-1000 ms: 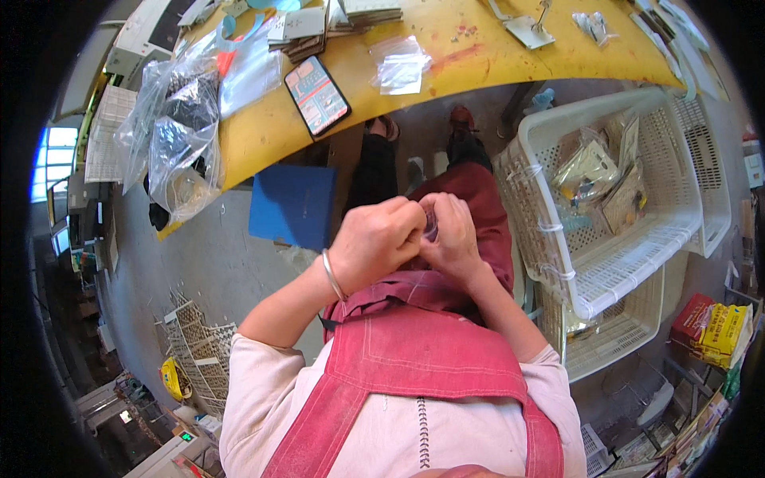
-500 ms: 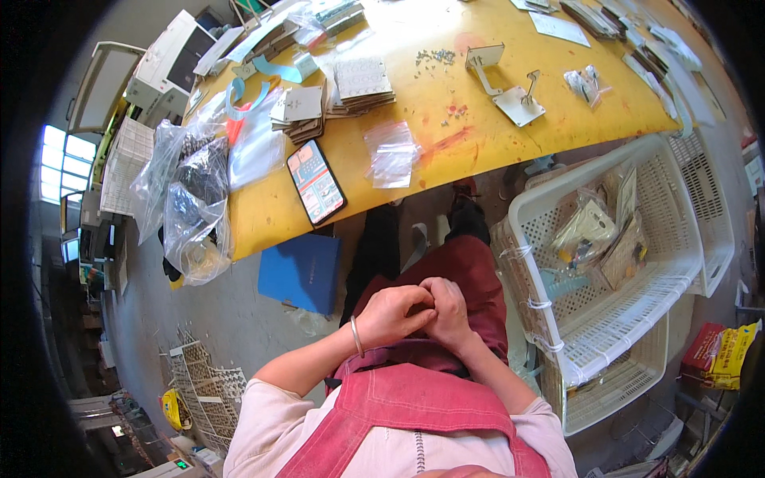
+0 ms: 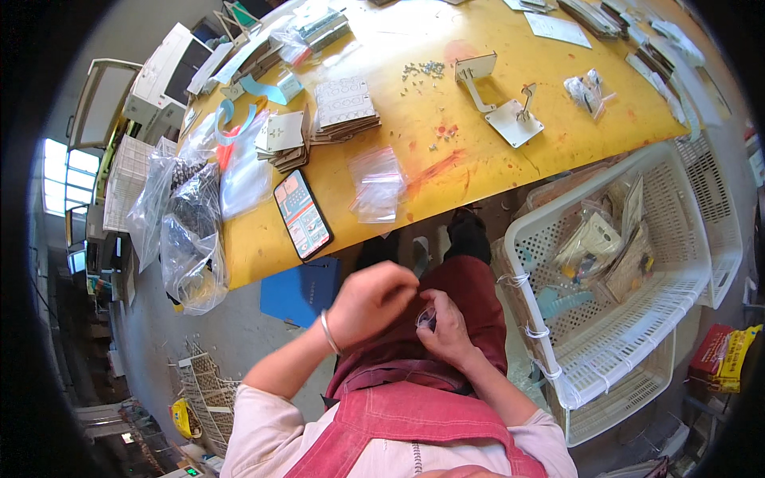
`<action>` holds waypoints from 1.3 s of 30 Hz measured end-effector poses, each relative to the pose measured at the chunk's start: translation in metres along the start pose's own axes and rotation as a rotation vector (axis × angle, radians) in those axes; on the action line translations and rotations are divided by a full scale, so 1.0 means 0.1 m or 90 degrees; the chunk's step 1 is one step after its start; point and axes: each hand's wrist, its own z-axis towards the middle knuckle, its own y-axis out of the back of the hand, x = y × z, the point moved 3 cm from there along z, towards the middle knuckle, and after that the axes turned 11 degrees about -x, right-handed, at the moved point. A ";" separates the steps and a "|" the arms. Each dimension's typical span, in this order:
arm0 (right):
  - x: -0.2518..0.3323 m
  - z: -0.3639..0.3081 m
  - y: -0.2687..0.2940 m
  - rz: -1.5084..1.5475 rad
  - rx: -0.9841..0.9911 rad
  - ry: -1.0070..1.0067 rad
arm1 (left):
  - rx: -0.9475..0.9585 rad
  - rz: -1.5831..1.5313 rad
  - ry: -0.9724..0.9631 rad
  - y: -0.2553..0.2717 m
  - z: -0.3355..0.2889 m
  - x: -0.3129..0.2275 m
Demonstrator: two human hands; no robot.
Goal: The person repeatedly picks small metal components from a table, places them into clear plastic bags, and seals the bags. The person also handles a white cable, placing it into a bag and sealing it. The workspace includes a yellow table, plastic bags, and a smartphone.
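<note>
Over my lap, my right hand (image 3: 448, 331) is closed on a small clear plastic thing with a dark middle (image 3: 428, 318), mostly hidden by the fingers. My left hand (image 3: 374, 303), with a bangle (image 3: 329, 333) on the wrist, is raised just left of it. Its fingers curl downward but are smeared by motion, so what they hold cannot be seen. On the yellow table (image 3: 470, 171) ahead lie a phone (image 3: 303, 213) with a lit screen and some clear zip bags (image 3: 378, 185). Loose small screws (image 3: 422, 72) lie farther back.
Pale cut sheets (image 3: 344, 102) are stacked behind the phone. A white plate assembly (image 3: 514, 123) stands at the table's right. Clear bags (image 3: 191, 247) hang over the left edge. White plastic baskets (image 3: 574, 382) stand at my right; a blue box (image 3: 296, 295) lies under the table.
My hands have come apart: the left has lifted away from the right. The clear thing in my right hand now shows. The whole view has shifted slightly.
</note>
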 end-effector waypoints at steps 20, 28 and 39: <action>-0.01 0.23 0.29 0.052 -0.077 -0.016 | -0.003 0.368 -0.214 0.00 2.06 0.33; -0.02 0.35 0.35 0.038 -0.096 0.011 | -0.014 0.330 -0.223 0.06 1.93 0.36; 0.03 0.60 0.39 0.053 -0.149 -0.013 | 0.026 0.232 -0.095 0.06 2.07 0.41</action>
